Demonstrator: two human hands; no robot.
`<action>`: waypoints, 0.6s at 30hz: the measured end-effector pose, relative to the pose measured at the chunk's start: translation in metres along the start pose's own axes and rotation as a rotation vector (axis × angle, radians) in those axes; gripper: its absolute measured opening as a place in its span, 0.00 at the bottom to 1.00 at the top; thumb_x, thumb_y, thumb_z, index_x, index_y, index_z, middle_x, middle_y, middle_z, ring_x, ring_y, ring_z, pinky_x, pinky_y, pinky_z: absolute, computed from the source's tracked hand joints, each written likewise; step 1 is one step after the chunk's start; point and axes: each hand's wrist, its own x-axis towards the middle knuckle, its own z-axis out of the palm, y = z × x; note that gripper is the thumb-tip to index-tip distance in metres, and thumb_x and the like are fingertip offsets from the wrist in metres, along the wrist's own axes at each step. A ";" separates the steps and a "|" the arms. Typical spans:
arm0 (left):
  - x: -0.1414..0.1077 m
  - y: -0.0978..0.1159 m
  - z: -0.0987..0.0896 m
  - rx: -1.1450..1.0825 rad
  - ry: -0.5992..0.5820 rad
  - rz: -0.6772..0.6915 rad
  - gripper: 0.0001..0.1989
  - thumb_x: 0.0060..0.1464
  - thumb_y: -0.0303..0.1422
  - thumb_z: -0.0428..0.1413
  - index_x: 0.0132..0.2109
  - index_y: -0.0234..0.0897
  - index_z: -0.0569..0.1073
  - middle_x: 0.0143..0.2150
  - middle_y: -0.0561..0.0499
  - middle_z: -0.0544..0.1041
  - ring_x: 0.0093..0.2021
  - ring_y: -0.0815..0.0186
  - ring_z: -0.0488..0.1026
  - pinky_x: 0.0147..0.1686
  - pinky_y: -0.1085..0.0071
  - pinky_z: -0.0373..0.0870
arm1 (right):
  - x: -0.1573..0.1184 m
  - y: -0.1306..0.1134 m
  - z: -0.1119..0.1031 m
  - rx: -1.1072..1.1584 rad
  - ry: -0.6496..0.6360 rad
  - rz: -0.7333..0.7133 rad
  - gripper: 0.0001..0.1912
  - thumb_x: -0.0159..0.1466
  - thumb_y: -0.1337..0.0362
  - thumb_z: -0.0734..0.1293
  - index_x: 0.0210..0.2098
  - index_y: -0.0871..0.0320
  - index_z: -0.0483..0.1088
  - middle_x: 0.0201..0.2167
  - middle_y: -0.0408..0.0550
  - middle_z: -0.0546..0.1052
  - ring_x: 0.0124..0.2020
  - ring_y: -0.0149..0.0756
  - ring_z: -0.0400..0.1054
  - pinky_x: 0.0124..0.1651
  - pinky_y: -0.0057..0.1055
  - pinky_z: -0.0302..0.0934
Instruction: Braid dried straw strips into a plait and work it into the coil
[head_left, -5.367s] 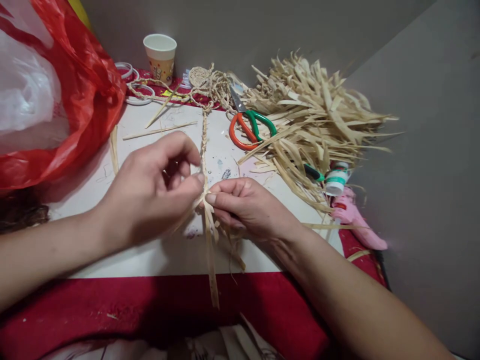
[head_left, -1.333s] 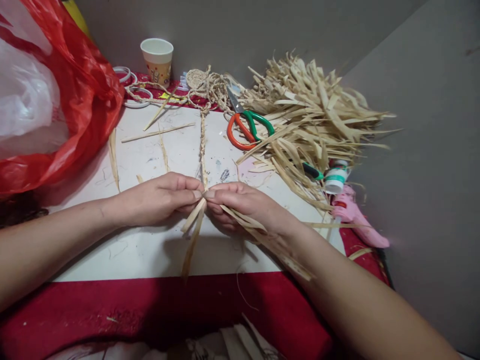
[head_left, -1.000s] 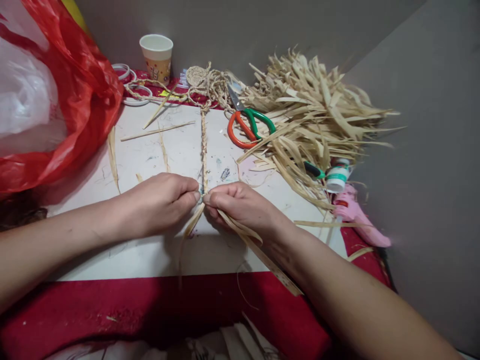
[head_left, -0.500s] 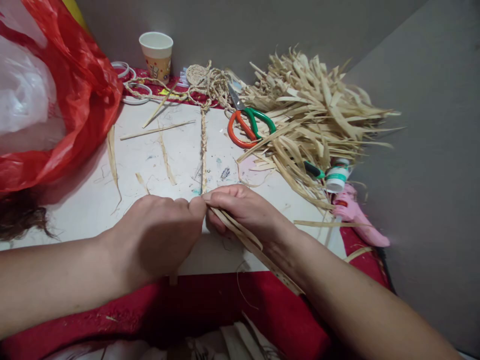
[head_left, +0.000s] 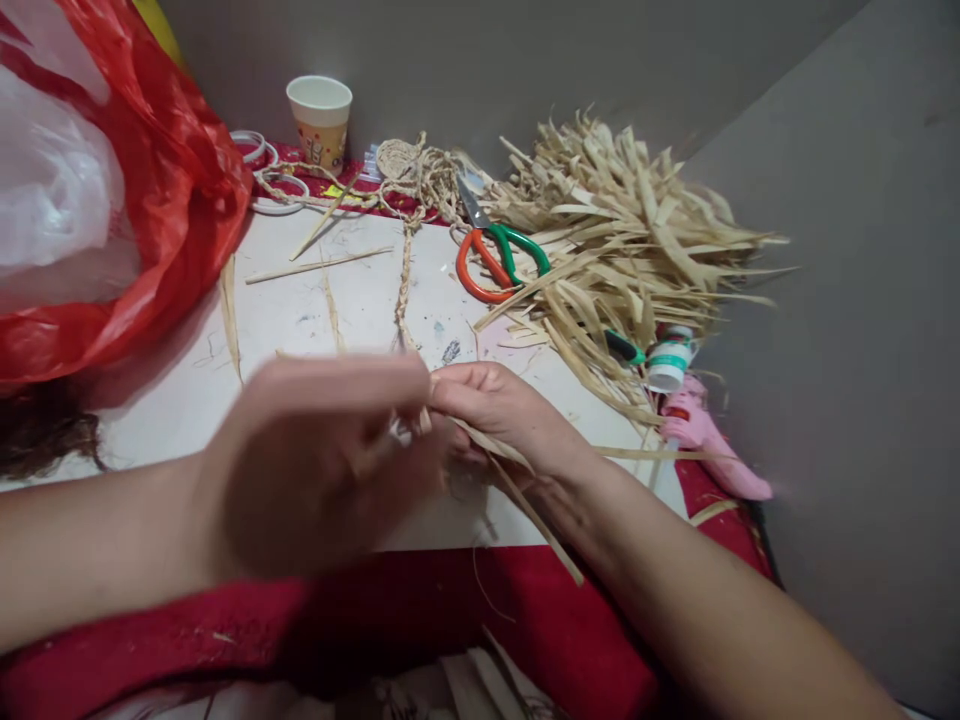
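A thin braid [head_left: 406,270] of pale dried strips runs down the white board towards my hands. My right hand [head_left: 487,405] pinches the braid's near end, and loose strips [head_left: 544,525] trail from it towards the lower right. Beside it, my left hand [head_left: 337,450] is smeared by motion; its fingers reach over to the right hand's fingertips, and whether they hold a strip cannot be made out. Beyond the hands, the braid joins a tangle of braided cord [head_left: 435,180] with a coiled disc [head_left: 397,158].
Scissors [head_left: 491,265] with orange and green handles lie beside a large heap of dried strips [head_left: 630,210]. A paper cup [head_left: 320,125] stands at the back. A red plastic bag [head_left: 187,180] fills the left; a white bottle [head_left: 667,362] and pink glue gun [head_left: 705,430] lie right.
My left hand has turned and its fingers have loosened from their closed grip. My right hand has shifted slightly right with the braid's end, and the braid now bends. The view has moved slightly.
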 end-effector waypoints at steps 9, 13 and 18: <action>0.028 -0.035 0.017 -1.063 -0.504 -0.630 0.06 0.50 0.32 0.51 0.28 0.34 0.67 0.21 0.54 0.66 0.18 0.75 0.61 0.20 0.76 0.57 | 0.002 0.003 -0.004 -0.121 -0.032 -0.010 0.16 0.58 0.58 0.67 0.20 0.62 0.65 0.10 0.37 0.62 0.09 0.20 0.50 0.12 0.18 0.42; 0.023 -0.034 0.017 -0.847 -0.466 -0.539 0.09 0.50 0.34 0.52 0.25 0.34 0.68 0.18 0.58 0.60 0.17 0.76 0.50 0.16 0.77 0.46 | 0.002 0.003 -0.006 -0.159 -0.056 0.023 0.17 0.59 0.58 0.67 0.20 0.61 0.62 0.11 0.37 0.63 0.10 0.20 0.51 0.13 0.18 0.43; 0.023 -0.034 0.012 -0.542 -0.386 -0.453 0.11 0.52 0.36 0.50 0.30 0.34 0.73 0.20 0.56 0.64 0.20 0.74 0.56 0.19 0.77 0.51 | -0.001 -0.003 -0.005 -0.233 -0.087 0.042 0.12 0.59 0.58 0.66 0.27 0.62 0.67 0.12 0.35 0.62 0.11 0.19 0.49 0.13 0.19 0.42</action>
